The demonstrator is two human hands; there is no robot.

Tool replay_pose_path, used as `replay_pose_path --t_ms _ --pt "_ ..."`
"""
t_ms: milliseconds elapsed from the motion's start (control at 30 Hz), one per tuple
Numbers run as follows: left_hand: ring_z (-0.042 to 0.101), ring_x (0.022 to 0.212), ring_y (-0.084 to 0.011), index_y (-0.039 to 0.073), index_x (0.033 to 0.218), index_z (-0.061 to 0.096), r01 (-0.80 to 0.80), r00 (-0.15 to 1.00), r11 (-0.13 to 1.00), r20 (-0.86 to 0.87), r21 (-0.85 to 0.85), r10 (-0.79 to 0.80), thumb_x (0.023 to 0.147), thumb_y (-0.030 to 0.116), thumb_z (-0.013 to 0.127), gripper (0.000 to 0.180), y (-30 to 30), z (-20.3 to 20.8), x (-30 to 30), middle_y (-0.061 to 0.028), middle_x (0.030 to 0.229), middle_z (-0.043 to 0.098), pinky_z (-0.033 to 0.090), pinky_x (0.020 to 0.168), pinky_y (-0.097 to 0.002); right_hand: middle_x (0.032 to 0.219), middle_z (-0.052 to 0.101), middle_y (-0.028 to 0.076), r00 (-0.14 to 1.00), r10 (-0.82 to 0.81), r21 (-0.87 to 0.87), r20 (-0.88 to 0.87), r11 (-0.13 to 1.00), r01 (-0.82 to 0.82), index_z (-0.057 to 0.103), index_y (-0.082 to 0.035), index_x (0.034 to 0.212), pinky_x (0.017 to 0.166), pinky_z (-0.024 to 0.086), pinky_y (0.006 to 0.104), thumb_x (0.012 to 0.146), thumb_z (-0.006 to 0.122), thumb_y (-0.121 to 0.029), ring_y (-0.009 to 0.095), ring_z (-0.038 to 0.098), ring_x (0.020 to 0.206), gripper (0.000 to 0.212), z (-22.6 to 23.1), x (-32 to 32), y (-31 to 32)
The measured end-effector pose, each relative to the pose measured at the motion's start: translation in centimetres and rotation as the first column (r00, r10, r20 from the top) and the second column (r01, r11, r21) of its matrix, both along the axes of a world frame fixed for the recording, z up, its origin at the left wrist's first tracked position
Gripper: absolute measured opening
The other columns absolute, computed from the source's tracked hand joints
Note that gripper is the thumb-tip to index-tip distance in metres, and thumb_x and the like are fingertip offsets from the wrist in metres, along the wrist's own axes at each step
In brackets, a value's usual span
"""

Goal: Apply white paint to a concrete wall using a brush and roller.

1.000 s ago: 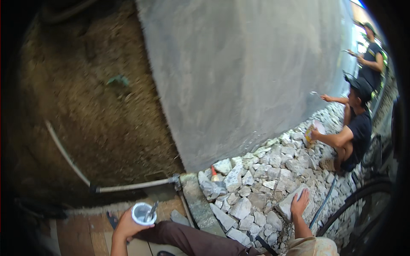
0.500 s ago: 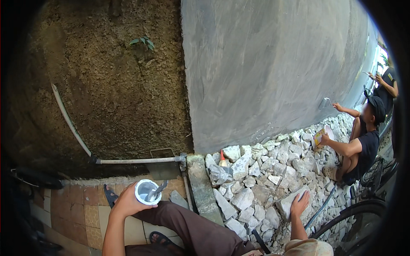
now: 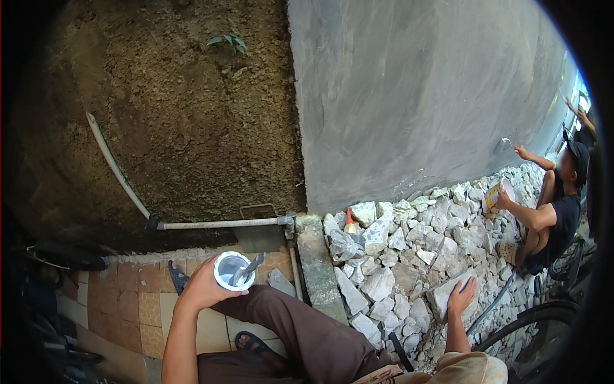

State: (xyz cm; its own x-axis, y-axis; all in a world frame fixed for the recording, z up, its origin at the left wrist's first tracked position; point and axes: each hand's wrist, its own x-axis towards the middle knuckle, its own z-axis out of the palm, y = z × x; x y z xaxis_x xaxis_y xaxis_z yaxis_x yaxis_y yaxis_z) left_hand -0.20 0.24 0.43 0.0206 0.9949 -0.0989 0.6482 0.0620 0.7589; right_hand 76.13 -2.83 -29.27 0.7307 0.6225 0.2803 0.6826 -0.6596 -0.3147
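My left hand [image 3: 206, 287] is closed around a white plastic tub [image 3: 221, 259] held above my bent knee. Grey liquid lies in the tub, and a grey-coated tool [image 3: 254, 266] leans inside it against the rim; its working end is partly hidden. My right hand [image 3: 462, 297] rests with fingers spread on a flat broken concrete slab [image 3: 440, 299] in the rubble. Beyond my hands, a brush with a red handle [image 3: 350, 219] stands among the stones beside a crumpled grey plastic bag [image 3: 346, 246].
A grey plastered wall [image 3: 409, 102] meets a rough brown wall [image 3: 211, 147]. A white pipe [image 3: 217, 224] runs along the brown wall's base. At right, a crouching co-worker [image 3: 553, 224] holds a bucket [image 3: 497, 195] and a small roller [image 3: 507, 142]. A bicycle wheel [image 3: 531, 318] stands nearby.
The whole view has shifted, so the walls, rubble and co-worker sit farther right. My left hand still holds the tub, and my right hand stays on the slab.
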Motion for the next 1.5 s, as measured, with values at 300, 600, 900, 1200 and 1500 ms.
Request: replay_pose_path --t_ms 300,600,900,1200,1500 --pt "0.073 0.118 -0.029 0.004 0.132 0.071 0.0 1.0 1.0 -0.019 0.012 0.0 0.063 0.029 0.105 0.081 0.17 0.21 -0.15 -0.0128 0.127 0.077 0.056 0.103 -0.0408 0.178 0.034 0.014 1.0 0.018 -0.023 -0.009 1.0 -0.018 0.038 -0.006 0.17 0.134 0.016 0.0555 0.114 0.049 -0.041 0.034 0.025 0.167 0.066 -0.71 0.3 0.05" --pt "0.074 0.116 -0.0286 0.006 0.128 0.073 -0.006 1.0 0.999 -0.024 0.038 0.007 0.063 0.032 0.104 0.076 -0.27 -0.02 -0.33 -0.0125 0.124 0.077 0.057 0.101 -0.0408 0.178 0.034 0.014 1.0 0.008 -0.025 -0.001 1.0 -0.008 0.037 -0.006 0.17 0.134 0.016 0.0554 0.115 0.048 -0.042 0.035 0.024 0.167 0.067 -0.71 0.64 0.03" --pt "0.074 0.115 -0.0285 0.006 0.128 0.073 0.005 1.0 0.999 -0.012 0.033 -0.005 0.064 0.027 0.103 0.074 -0.08 0.44 0.22 -0.0118 0.124 0.077 0.057 0.101 -0.0405 0.179 0.034 0.014 1.0 0.021 -0.024 -0.001 1.0 -0.021 0.038 -0.005 0.169 0.134 0.017 0.056 0.114 0.049 -0.041 0.034 0.026 0.166 0.067 -0.47 0.55 -0.16" --pt "0.074 0.116 -0.0288 0.006 0.129 0.073 -0.012 0.999 0.999 -0.04 0.035 0.013 0.064 0.027 0.103 0.075 -0.18 0.72 0.08 -0.0122 0.125 0.077 0.057 0.102 -0.0406 0.178 0.035 0.014 0.999 0.03 -0.028 0.013 0.999 -0.029 0.038 -0.006 0.169 0.134 0.016 0.0556 0.114 0.049 -0.042 0.035 0.027 0.166 0.066 -0.91 0.84 0.07" --pt "0.073 0.118 -0.0305 0.004 0.13 0.072 -0.008 0.999 0.998 -0.051 0.056 0.011 0.063 0.027 0.104 0.077 -0.27 0.55 -0.13 -0.0136 0.127 0.075 0.056 0.102 -0.0413 0.178 0.035 0.014 1.0 -0.012 -0.061 0.015 0.998 0.013 0.037 -0.007 0.17 0.134 0.016 0.0557 0.115 0.047 -0.043 0.034 0.026 0.166 0.066 -0.26 0.33 0.17"
